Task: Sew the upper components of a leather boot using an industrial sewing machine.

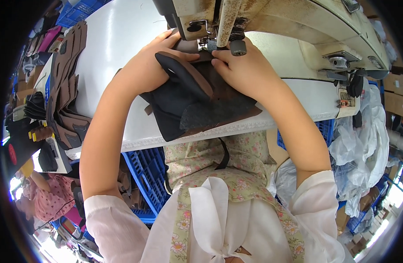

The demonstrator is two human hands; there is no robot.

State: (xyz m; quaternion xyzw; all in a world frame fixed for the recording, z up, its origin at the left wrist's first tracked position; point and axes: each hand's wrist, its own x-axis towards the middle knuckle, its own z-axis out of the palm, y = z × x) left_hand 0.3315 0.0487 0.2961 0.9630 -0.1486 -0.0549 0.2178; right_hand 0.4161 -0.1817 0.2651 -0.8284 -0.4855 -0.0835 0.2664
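A brown and black leather-like piece [170, 103], partly folded over, lies on the white sewing machine table and overhangs its near edge. Its far end sits beneath the presser foot [203, 45] of an industrial sewing machine [280, 19]. On the left side, my left hand [155, 61] grips the piece, its thumb pointing toward the foot. My right hand [247, 68] pinches the piece just right of the foot, thumb and index finger close to the needle area. The machine head hides some of my right fingertips; the stitch line is too small to make out.
Stacked brown cut pieces [69, 79] lie along the table's left side. A ruler strip [219, 131] runs along the near edge. Blue crates [144, 179] stand below, and clear plastic bags [359, 136] hang at right. Another person in pink [54, 197] sits at lower left.
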